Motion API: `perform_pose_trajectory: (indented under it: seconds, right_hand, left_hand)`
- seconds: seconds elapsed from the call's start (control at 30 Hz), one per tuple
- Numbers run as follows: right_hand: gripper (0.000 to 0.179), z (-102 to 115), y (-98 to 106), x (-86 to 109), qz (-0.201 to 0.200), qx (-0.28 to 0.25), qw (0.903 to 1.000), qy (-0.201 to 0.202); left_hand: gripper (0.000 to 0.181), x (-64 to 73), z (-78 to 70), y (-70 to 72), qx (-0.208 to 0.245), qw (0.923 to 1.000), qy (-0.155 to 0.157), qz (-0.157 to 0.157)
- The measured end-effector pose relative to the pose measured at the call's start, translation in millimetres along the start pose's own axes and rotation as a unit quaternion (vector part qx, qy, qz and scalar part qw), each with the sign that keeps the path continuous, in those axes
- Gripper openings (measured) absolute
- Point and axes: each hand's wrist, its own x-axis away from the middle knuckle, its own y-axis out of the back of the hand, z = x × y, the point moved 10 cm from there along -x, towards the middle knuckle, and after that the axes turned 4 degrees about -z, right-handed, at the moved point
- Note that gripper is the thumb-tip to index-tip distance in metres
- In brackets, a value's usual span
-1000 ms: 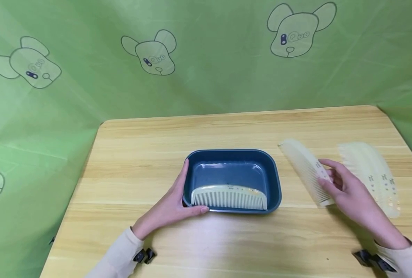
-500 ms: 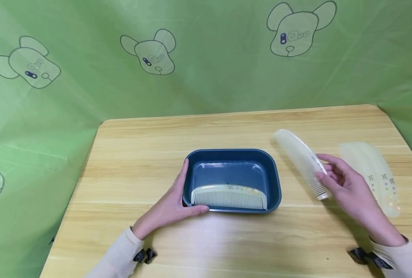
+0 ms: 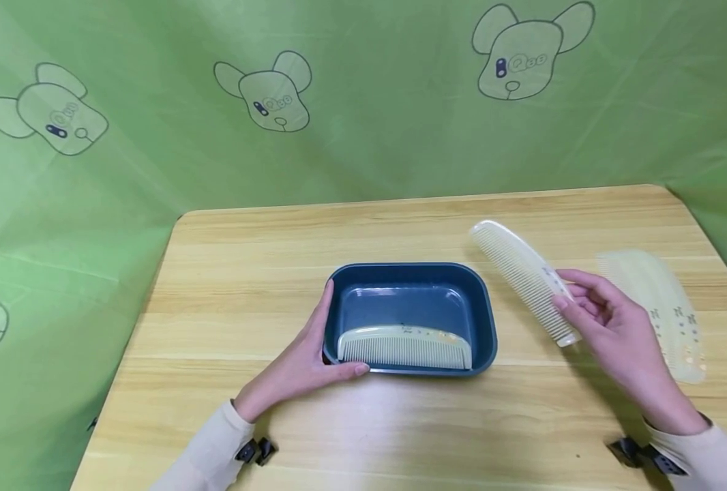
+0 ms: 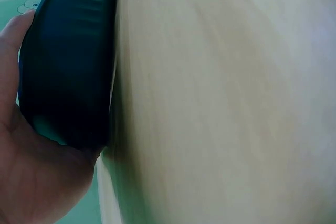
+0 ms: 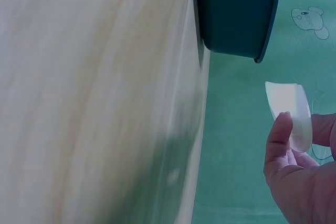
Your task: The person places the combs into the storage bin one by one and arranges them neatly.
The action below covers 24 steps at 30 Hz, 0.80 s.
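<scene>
A pale, translucent comb [image 3: 526, 276] is pinched between the thumb and fingers of my right hand [image 3: 615, 327]. It is raised off the table, tilted, with its far end pointing up and left and its teeth toward the blue tray [image 3: 394, 268]. My left hand [image 3: 296, 365] grips that tray at its near left corner, thumb along the front rim and fingers along the left side. Inside, against the front wall, rests another comb [image 3: 406, 344], teeth facing me. In the right wrist view the held comb [image 5: 294, 111] appears nearly end-on, away from the tray [image 5: 239, 14].
To the right of my right hand, several overlapping pale combs [image 3: 661, 293] lie on the wooden table [image 3: 265, 252], partly hidden by the hand. A green printed curtain [image 3: 376, 150] stands behind the table and at its sides.
My right hand has lifted the comb off the table and carried it slightly left, toward the back. The left hand, the tray and the comb inside have stayed put.
</scene>
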Motion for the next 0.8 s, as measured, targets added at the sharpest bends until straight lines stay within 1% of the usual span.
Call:
perform_pose_trajectory:
  seconds: [0.2, 0.33, 0.43, 0.57, 0.8]
  right_hand:
    - [0.045, 4.2, -4.7, -1.0, 0.010, -0.018, 0.9996, -0.017]
    - [0.045, 9.1, -9.7, -2.2, 0.015, -0.031, 0.9993, -0.012]
    - [0.046, 13.5, -13.4, -2.7, 0.022, -0.036, 0.9991, 0.001]
    - [0.046, 17.4, -17.5, -2.2, 0.031, -0.023, 0.9992, 0.009]
    - [0.047, 26.5, -29.8, 1.1, 0.069, 0.006, 0.9972, 0.028]
  left_hand:
    - [0.138, -1.1, -0.2, 0.8, 0.000, 1.0000, -0.001, -0.001]
    - [0.137, -1.1, -1.5, 1.1, -0.004, 1.0000, -0.004, 0.000]
    - [0.137, -1.0, -1.6, 1.3, -0.004, 1.0000, -0.004, -0.001]
    - [0.137, -1.2, -0.5, 0.8, -0.002, 1.0000, -0.003, -0.001]
    - [0.137, -1.0, 1.7, -1.1, 0.003, 1.0000, 0.003, 0.002]
